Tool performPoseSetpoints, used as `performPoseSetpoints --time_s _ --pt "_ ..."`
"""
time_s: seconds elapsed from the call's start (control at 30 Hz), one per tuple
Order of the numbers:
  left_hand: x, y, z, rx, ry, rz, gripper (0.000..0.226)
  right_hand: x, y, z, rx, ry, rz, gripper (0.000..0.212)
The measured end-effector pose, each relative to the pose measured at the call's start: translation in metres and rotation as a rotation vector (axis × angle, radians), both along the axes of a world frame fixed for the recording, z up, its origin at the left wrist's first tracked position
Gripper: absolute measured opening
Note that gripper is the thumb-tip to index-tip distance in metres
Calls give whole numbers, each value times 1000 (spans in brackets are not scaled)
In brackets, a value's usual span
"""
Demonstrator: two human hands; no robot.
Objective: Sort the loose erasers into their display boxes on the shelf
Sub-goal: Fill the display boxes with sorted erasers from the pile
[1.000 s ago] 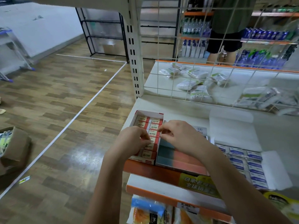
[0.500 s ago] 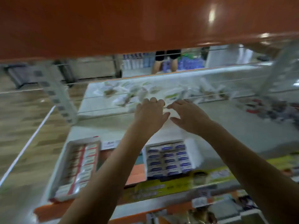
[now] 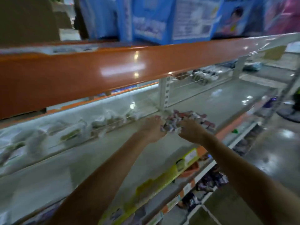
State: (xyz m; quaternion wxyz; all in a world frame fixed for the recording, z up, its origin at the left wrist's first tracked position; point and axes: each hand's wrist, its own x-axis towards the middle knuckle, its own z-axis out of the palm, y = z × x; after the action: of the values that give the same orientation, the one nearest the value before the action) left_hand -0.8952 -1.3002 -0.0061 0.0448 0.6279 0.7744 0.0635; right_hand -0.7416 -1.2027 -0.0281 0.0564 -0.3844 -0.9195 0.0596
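Orange shelf edge (image 3: 81, 73), red-and-white erasers (image 3: 183, 118), blue packages (image 3: 149, 21), yellow strip (image 3: 155, 182)

Both bare arms stretch forward, wrists close together. The left hand (image 3: 152, 127) and right hand (image 3: 190, 129) meet at the eraser pile (image 3: 183, 118), fingers blurred among it.

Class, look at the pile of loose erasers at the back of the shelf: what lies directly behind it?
Behind the eraser pile stand a white upright post and a wire divider, with blurred packets beyond. Both hands cover the pile's near edge, so what lies there is hidden.
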Motion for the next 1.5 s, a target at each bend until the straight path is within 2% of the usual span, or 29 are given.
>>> performPoseSetpoints --time_s 0.1,0.23,0.43,0.53,0.63,0.87,1.0,1.13,1.33,1.5 --pt "24 45 -8 13 -39 -28 49 35 31 -2 -60 113 -7 28" --pt "45 94 -19 -14 -41 -45 44 71 84 -12 -50 47 -108 47" --pt "58 162 -34 -27 -34 -47 51 99 143 -28 -138 -26 -195 44" --pt "52 182 -40 -14 -43 2 45 105 157 -35 -195 10 -174 38" --pt "45 195 -43 6 -105 66 35 107 169 -42 -249 20 -133 36" --pt "30 209 -50 -38 -176 106 40 112 183 -50 -173 73 -88 33" --pt "31 213 -53 -16 -139 136 41 116 185 -56 -146 124 -81 28" --pt "33 210 -62 84 -120 134 42 121 184 -57 -167 147 -77 24" --pt "39 190 -55 304 -434 118 33 125 177 -47 -210 366 -50 28" --pt "43 160 -36 314 -755 64 30 113 154 -25 -272 530 -25 27"
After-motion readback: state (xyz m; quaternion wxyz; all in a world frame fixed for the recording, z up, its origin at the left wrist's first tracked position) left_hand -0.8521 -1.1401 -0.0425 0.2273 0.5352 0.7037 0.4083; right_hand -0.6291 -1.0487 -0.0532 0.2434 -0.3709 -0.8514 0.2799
